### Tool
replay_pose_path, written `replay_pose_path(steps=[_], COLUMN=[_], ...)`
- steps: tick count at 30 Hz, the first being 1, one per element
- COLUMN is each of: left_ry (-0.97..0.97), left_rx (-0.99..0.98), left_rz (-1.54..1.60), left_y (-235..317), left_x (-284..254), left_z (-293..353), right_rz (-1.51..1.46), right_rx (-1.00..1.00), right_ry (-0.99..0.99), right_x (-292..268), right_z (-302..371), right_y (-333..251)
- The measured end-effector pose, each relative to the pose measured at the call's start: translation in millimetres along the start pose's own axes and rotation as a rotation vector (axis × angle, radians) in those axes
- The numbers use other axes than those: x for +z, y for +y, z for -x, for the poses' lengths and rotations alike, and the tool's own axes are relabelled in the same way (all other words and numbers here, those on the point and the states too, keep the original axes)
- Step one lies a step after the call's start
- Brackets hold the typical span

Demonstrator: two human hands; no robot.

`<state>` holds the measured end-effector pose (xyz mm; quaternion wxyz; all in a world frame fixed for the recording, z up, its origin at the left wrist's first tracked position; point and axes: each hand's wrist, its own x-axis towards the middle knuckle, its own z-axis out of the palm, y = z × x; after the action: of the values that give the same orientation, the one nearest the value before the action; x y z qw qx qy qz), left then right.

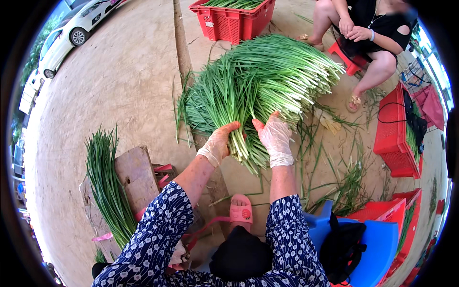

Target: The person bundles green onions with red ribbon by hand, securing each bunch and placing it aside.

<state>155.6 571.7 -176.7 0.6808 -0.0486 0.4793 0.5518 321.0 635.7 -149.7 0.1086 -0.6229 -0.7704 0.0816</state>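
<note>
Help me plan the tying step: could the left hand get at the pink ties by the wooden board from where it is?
Probably yes. The left hand only rests on the green stalk bundle, and the pink ties beside the wooden board lie just below that arm, with nothing between.

Both hands wear thin, see-through disposable gloves, left hand [217,146] and right hand [276,138]. Sleeves [158,225] are dark blue with tiny white dots, pushed up the forearms. One pink slipper [241,210] on a foot, plus dark trousers [241,258].

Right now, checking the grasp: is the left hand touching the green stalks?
Touching. The head view shows the left hand wrapped around the stalks.
</note>
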Motion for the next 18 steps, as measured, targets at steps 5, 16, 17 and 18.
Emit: replay_pose_path(steps=[5,16,17,18], left_ry=[-0.015,-0.116,-0.127,-0.145], left_rx=[-0.014,-0.086,-0.087,-0.088], left_rz=[-0.050,-0.145,-0.167,-0.197], left_y=[-8,4,6,9], left_x=[-9,-34,-44,-54], left_z=[-2,47,48,48], right_rz=[-0.426,-0.122,-0.183,-0.488], right_rx=[-0.341,-0.618,-0.592,-0.506], right_ry=[0.010,-0.001,-0.277,-0.392], right_x=[52,11,-1,-5], right_z=[28,93,90,81], right_y=[-8,-60,-59,-53])
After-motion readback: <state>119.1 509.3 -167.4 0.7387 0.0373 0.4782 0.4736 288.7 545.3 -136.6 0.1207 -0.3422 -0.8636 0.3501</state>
